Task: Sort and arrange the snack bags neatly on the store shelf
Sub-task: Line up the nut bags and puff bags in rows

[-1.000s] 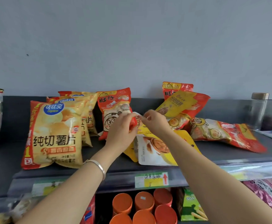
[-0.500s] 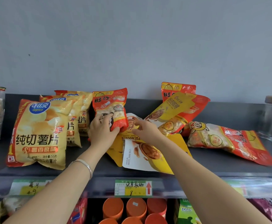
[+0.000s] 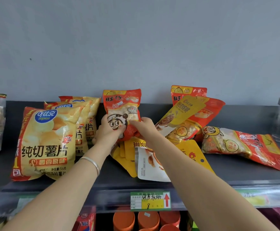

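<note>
On the dark shelf (image 3: 235, 170), both hands grip the lower part of a red snack bag (image 3: 122, 107) and hold it upright: the left hand (image 3: 106, 133) clasps its lower left corner, and the right hand (image 3: 145, 127) pinches its lower right edge. It stands just right of a row of yellow chip bags (image 3: 46, 144) and above flat yellow pouches (image 3: 151, 164). Another red bag (image 3: 245, 147) lies flat further right.

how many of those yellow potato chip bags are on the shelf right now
3. They stand in a row at the left: the front bag, a second behind it, and a third farthest back, beside the red bag both hands hold. More could be hidden behind.
</note>
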`<state>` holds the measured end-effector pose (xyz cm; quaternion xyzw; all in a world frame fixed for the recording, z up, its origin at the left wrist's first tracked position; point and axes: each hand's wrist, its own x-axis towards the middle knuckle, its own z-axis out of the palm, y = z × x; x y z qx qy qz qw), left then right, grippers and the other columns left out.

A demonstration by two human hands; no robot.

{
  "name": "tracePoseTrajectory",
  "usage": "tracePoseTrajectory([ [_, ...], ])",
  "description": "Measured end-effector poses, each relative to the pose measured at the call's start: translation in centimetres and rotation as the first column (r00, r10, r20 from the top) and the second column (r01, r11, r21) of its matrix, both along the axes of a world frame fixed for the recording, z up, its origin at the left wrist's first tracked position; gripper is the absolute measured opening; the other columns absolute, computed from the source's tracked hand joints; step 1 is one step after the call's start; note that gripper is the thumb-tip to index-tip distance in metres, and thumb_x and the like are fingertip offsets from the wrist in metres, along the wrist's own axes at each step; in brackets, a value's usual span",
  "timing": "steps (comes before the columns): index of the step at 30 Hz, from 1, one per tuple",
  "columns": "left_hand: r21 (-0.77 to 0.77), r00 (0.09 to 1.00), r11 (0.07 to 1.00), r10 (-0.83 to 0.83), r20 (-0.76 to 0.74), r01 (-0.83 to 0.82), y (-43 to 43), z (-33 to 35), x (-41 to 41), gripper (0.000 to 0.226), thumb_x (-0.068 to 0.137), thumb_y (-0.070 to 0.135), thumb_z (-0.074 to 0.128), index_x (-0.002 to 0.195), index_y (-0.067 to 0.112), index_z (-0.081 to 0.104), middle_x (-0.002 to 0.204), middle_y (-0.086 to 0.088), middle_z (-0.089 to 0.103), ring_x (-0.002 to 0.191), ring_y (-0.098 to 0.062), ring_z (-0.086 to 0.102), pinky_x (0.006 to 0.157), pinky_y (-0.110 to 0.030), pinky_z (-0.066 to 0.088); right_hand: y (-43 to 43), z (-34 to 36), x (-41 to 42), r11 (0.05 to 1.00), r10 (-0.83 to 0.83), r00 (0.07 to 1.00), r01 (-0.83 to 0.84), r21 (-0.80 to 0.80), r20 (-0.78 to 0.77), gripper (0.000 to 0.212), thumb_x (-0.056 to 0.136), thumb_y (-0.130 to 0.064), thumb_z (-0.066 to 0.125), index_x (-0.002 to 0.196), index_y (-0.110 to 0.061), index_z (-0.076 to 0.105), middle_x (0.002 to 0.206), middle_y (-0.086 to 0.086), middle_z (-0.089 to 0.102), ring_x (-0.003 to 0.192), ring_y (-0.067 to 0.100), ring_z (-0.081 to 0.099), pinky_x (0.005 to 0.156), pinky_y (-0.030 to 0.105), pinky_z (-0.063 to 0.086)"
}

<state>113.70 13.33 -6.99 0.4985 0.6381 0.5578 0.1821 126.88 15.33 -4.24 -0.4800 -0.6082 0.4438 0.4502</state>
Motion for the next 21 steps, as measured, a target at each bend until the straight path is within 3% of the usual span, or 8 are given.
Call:
tracePoseTrajectory([
  [3,0.076,0.993,0.996,-0.038,-0.113,0.047,-1.7,2.0,2.0,0.086,0.075,0.039,0.075,0.144,0.032,0.025,0.140,-0.001,0.044,0.128,-0.026,0.043,0.103,-0.053,0.039,-0.4,0.5,0.8,0.995,-0.062,0.987,0.073,0.069,-0.148,0.042,0.083,-0.044,0.070,0.112,-0.016,0.057,0.109,0.006,0.068,0.100,0.024,0.066,0.090,0.043,0.056],
  [7,0.183,0.980,0.976,-0.088,-0.177,0.121,-2.3,3.5,4.2,0.069,0.086,0.034,0.065,0.143,0.036,0.027,0.141,0.000,0.044,0.130,-0.026,0.043,0.106,-0.056,0.033,-1.6,1.2,2.7,0.973,-0.145,0.943,0.191,0.132,-0.300,0.067,0.070,-0.052,0.076,0.119,-0.015,0.049,0.112,0.006,0.063,0.103,0.025,0.064,0.091,0.048,0.055],
  [10,0.238,0.957,0.950,-0.141,-0.254,0.203,-3.0,4.3,6.7,0.065,0.090,0.033,0.060,0.144,0.032,0.025,0.143,0.001,0.044,0.131,-0.024,0.042,0.108,-0.056,0.032,-2.6,1.7,4.9,0.918,-0.255,0.903,0.339,0.207,-0.346,0.063,0.074,-0.051,0.075,0.120,-0.017,0.046,0.114,0.004,0.061,0.103,0.024,0.063,0.088,0.046,0.056],
  [12,0.287,0.933,0.918,-0.179,-0.312,0.272,-3.4,4.9,8.5,0.068,0.089,0.030,0.062,0.145,0.030,0.023,0.143,0.001,0.043,0.130,-0.021,0.043,0.107,-0.052,0.036,-3.4,1.8,6.7,0.863,-0.325,0.870,0.433,0.260,-0.370,0.062,0.073,-0.057,0.071,0.117,-0.022,0.046,0.108,-0.001,0.063,0.100,0.022,0.064,0.087,0.047,0.056],
  [15,0.302,0.893,0.880,-0.244,-0.379,0.368,-4.1,5.6,12.0,0.077,0.088,0.020,0.065,0.148,0.027,0.017,0.141,-0.006,0.036,0.128,-0.020,0.043,0.099,-0.026,0.039,-4.6,1.6,9.8,0.775,-0.448,0.814,0.560,0.294,-0.368,0.048,0.083,-0.061,0.058,0.116,-0.028,0.045,0.101,-0.012,0.062,0.098,0.018,0.061,0.090,0.047,0.051],
  [19,0.281,0.830,0.845,-0.287,-0.479,0.455,-5.5,5.6,17.8,0.082,0.088,0.014,0.062,0.150,0.030,0.011,0.138,-0.012,0.030,0.121,-0.027,0.048,0.090,-0.028,0.045,-5.8,0.6,14.6,0.658,-0.622,0.719,0.694,0.291,-0.309,0.059,0.088,-0.066,0.042,0.130,-0.025,0.042,0.117,-0.004,0.065,0.107,0.022,0.062,0.093,0.048,0.047],
  [21,0.262,0.791,0.824,-0.317,-0.523,0.503,-5.8,4.8,20.6,0.083,0.088,0.012,0.062,0.150,0.031,0.010,0.138,-0.012,0.029,0.117,-0.026,0.050,0.086,-0.026,0.045,-6.4,-0.1,17.5,0.615,-0.679,0.680,0.732,0.292,-0.275,0.056,0.093,-0.061,0.039,0.133,-0.023,0.041,0.119,-0.004,0.064,0.107,0.022,0.061,0.089,0.042,0.046],
])
